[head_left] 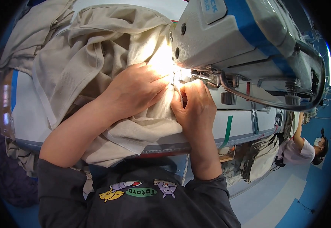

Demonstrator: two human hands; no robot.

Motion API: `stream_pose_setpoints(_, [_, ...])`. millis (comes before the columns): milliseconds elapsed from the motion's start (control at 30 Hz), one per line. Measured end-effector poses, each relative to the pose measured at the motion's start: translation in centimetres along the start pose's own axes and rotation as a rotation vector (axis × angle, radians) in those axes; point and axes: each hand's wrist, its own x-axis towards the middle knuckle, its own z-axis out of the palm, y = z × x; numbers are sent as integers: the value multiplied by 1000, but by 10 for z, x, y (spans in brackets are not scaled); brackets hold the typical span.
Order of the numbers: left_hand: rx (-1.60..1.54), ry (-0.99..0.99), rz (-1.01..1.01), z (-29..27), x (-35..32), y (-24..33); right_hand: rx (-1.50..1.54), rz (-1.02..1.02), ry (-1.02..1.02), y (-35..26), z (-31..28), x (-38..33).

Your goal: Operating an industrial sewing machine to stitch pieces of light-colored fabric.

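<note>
Beige fabric [93,49] lies bunched over the left of the sewing table, with one edge running up to the presser foot of a white and blue sewing machine [218,38]. My left hand [140,89] is closed on the cloth just left of the needle area, fingers curled under. On the other side of that edge my right hand [196,100] pinches the fabric between thumb and fingers, close in front of the foot. A bright lamp glare washes out the spot where needle and cloth meet. Part of the fabric hangs over the table's front edge.
More beige garments [32,34] are piled at the far left. A curved metal guard [271,100] juts from the machine on the right. Green tape [228,129] sticks to the table [245,121]. Another person [298,150] in a mask and cap stands at the right beside hanging cloth.
</note>
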Motion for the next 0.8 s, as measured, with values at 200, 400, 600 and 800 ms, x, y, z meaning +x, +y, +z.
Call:
stream_pose_setpoints(200, [14, 15, 4, 3, 1, -3, 24, -17, 12, 2, 1, -1])
stream_pose_setpoints(400, [25, -10, 0, 3, 1, -7, 19, 10, 2, -1, 1, -1])
stream_pose_setpoints(600, [145, 175, 24, -26, -1, -14, 223, 4, 15, -13, -12, 0])
stream_pose_setpoints(800, [124, -845, -137, -102, -19, 47, 703, -391, -665, 6, -32, -36])
